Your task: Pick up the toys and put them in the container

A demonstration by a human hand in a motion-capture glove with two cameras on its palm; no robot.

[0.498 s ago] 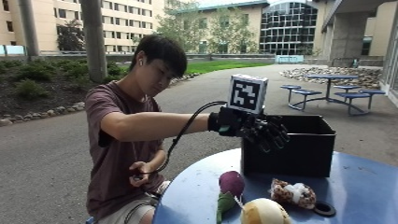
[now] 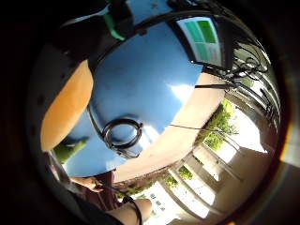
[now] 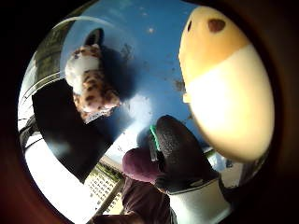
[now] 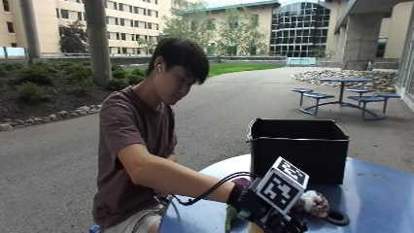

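Observation:
My gloved right hand (image 4: 259, 211) is low over the toys at the front of the blue table (image 4: 375, 189), fingers spread downward and holding nothing. A round yellow and cream plush (image 3: 224, 84) lies right under the palm; it is hidden by the hand in the outside view. A spotted leopard plush (image 4: 314, 204) lies beside the hand, near the black container (image 4: 298, 150). A purple radish toy (image 3: 140, 165) with green leaves (image 4: 230, 216) lies by my thumb (image 3: 180, 154). The container stands open behind the toys.
A black ring (image 4: 336, 217) lies on the table past the leopard plush. A coiled black cable (image 2: 123, 133) rests near the table's edge. The person sits at the table's near side, bare hand down by the lap.
The outside camera has shifted. My hand has come down from the container's rim to the toys at the table's front.

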